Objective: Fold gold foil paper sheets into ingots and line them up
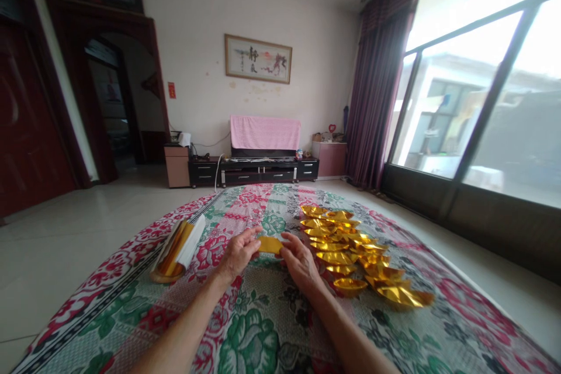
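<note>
A small flat piece of folded gold paper is held level above the patterned cloth, between both hands. My left hand pinches its left end with thumb and fingers. At its right end, my right hand grips it the same way. Right of my right hand, several shiny gold boat-shaped paper pieces lie in rows on the cloth. To the left of my left hand rests a stack of gold and white paper sheets, curled upward at its sides.
The round table has a red, green and white flowered cloth. Beyond it stand a low black cabinet and a pink cloth draped over something. A large window is on the right.
</note>
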{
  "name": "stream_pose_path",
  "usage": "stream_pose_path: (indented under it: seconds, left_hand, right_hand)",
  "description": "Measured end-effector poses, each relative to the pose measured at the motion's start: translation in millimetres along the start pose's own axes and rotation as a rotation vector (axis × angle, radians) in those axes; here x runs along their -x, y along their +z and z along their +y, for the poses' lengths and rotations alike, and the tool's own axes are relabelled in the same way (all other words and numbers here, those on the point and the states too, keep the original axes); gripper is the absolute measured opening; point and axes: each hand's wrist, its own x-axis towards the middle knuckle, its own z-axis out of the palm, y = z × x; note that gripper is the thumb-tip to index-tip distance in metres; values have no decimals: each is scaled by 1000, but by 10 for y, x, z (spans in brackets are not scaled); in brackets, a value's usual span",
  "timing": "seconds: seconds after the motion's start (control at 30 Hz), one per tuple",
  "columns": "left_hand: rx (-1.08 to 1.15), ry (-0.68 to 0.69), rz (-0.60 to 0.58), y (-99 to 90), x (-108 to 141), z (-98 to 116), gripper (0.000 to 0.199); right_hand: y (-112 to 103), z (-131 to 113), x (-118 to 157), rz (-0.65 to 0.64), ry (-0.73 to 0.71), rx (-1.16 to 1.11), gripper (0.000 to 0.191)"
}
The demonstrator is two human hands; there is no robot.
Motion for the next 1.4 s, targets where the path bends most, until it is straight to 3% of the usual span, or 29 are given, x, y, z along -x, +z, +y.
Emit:
stream_pose_path:
  seconds: [0.2,0.33,0.7,0.9,1.17,1.4]
  left_hand:
    - [-32,-110,50,12,32,51,35]
    - [-51,-134,62,27,46,80,32]
    - [-33,-172,57,10,65,87,34]
    - [-41,-198,63,13,76,121,37]
    - [-156,-155,20,-34,119,219,50]
    - [-133,-82,26,-50,85,152,47]
  right_hand:
    - [-10,-36,44,-79,-94,29,47]
    - [-14,-18,42,-56,-141,165,35]
    - [14,35,22,-67,-196,79,37]
    - [4,17,19,-60,-160,169,34]
    - [-3,-17,20,-18,-119,216,32]
    - [18,43,-7,-6,-91,138,35]
